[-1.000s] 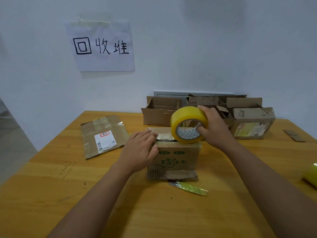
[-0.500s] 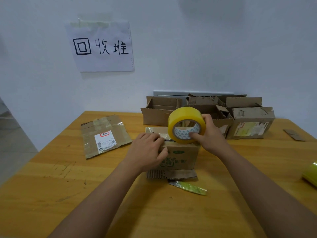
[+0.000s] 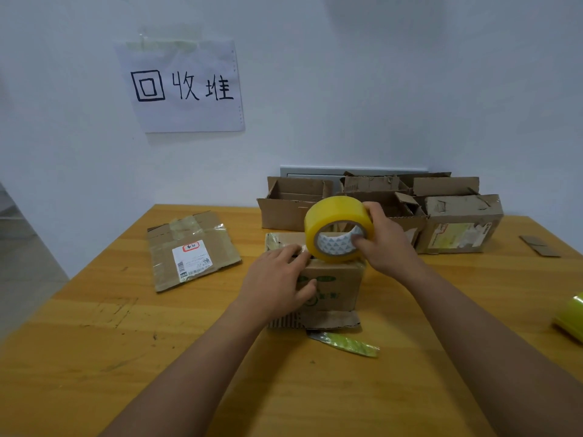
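Under both hands spreads a wooden table [image 3: 94, 357], scuffed to the left of the left forearm. On the wall far beyond the left hand hangs a paper sign [image 3: 186, 89] with handwritten characters. Behind the right hand, against the wall, sits a cluster of open, worn boxes [image 3: 457, 222], the nearest one just past the right knuckles. Well to the left of the left hand lies a flat carton [image 3: 189, 247], label up and patched with clear tape.

Between the hands stands a small box [image 3: 334, 285] with green print on its near face and a torn flap lying on the table at its foot. The left hand [image 3: 277, 288] rests on its top left corner, fingers laid flat across the top and thumb down the front face, holding nothing. Glossy tape [image 3: 277, 242] shows on the box top just beyond those fingertips.

The right hand [image 3: 388, 244] grips a yellow roll [image 3: 334, 212], thumb hooked inside the core and fingers curled over the outer rim. It stands on edge on the box top, touching it, just beside the left fingertips.

Far right of the right forearm, a second roll [image 3: 571, 316] is cut off by the frame edge. Between the forearms, in front of the box, lies a crumpled green scrap [image 3: 347, 343]. Well right of the right hand, near the boxes, lies a cardboard offcut [image 3: 539, 246].
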Motion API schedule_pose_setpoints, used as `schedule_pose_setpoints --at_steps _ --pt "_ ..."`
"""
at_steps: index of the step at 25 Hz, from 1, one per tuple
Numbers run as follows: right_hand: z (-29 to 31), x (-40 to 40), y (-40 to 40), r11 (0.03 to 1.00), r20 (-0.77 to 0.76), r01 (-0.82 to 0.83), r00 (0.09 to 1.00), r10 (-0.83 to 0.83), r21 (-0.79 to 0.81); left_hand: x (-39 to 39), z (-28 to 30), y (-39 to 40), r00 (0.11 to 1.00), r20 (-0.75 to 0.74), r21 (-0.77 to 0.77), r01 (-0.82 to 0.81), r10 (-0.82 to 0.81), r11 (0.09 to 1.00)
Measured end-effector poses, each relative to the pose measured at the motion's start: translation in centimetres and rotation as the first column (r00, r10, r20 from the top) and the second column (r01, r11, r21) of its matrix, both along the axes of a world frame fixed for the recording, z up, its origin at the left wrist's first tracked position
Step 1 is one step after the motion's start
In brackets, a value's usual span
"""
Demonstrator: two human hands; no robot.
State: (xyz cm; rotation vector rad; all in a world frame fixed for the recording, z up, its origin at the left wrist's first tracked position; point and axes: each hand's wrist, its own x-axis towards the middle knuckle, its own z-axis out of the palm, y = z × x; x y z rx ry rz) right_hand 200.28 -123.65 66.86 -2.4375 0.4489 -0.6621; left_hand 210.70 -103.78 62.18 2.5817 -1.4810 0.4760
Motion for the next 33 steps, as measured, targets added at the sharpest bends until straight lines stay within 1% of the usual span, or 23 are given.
schedule_pose_setpoints --at_steps 2,4,8,11,13,14,16,17,18,20,22,25,27,31,33 --pt "0.6 0.0 -0.4 0.998 0.059 0.025 0.998 -0.022 -0.054 0.1 0.0 0.1 1.000 -0.020 -0.002 0.013 -0.013 1.000" --pt "0.9 -0.4 -1.1 0.995 0.092 0.068 0.994 -0.061 -0.074 0.1 -0.1 0.1 1.000 -0.019 -0.011 0.021 -0.021 1.000" --pt "0.3 -0.8 -1.5 0.993 0.112 0.114 0.988 -0.110 -0.036 0.0 -0.1 -0.1 1.000 0.002 -0.016 0.019 -0.019 1.000" --pt "-0.2 -0.5 -1.3 0.989 0.108 0.120 0.986 -0.129 0.089 -0.2 0.1 -0.4 1.000 0.001 0.001 -0.001 0.001 1.000" --pt "-0.7 -0.6 -1.4 0.977 0.115 0.109 0.985 -0.131 0.185 -0.3 0.3 -0.8 0.998 0.046 0.017 -0.032 0.032 0.999" --pt "-0.9 -0.7 -1.5 0.958 0.113 0.085 0.986 -0.120 0.275 -0.5 0.3 -1.1 0.997 0.071 0.023 -0.045 0.044 0.999" --pt "-1.3 -0.9 -1.0 0.859 0.076 0.028 0.994 -0.077 0.511 -1.0 0.5 -1.9 0.995 0.065 0.038 -0.073 0.070 0.997" --pt "-1.6 -0.9 -0.7 0.816 0.056 0.019 0.996 -0.063 0.577 -1.2 0.5 -2.2 0.995 0.046 0.046 -0.089 0.087 0.995" --pt "-1.8 -0.9 -0.5 0.806 0.045 0.023 0.997 -0.061 0.592 -1.3 0.4 -2.5 0.995 0.032 0.047 -0.098 0.097 0.994" --pt "-1.8 -0.8 -0.1 0.825 0.047 0.027 0.997 -0.065 0.565 -1.3 0.2 -2.7 0.996 0.047 0.034 -0.083 0.081 0.996" --pt "-1.5 -0.6 0.2 0.860 0.036 0.034 0.997 -0.061 0.510 -1.0 -0.2 -2.6 0.997 0.075 0.024 -0.030 0.028 0.999" --pt "-0.8 -0.4 0.3 0.936 -0.054 0.090 0.996 -0.077 0.341 -0.7 -0.2 -2.3 0.999 0.031 0.000 0.017 -0.017 1.000" --pt "-0.1 -0.4 -0.1 0.956 -0.089 0.125 0.991 -0.104 0.266 -0.7 -0.2 -2.2 1.000 0.005 -0.015 0.016 -0.016 1.000" --pt "1.0 -1.7 -2.1 0.954 -0.030 0.194 0.981 -0.192 0.227 -0.7 -0.2 -2.2 1.000 -0.008 -0.017 0.017 -0.017 1.000" --pt "0.5 -2.7 -2.8 0.932 0.005 0.218 0.974 -0.229 0.289 -0.9 -0.4 -2.3 0.999 -0.004 -0.017 0.034 -0.034 0.999"
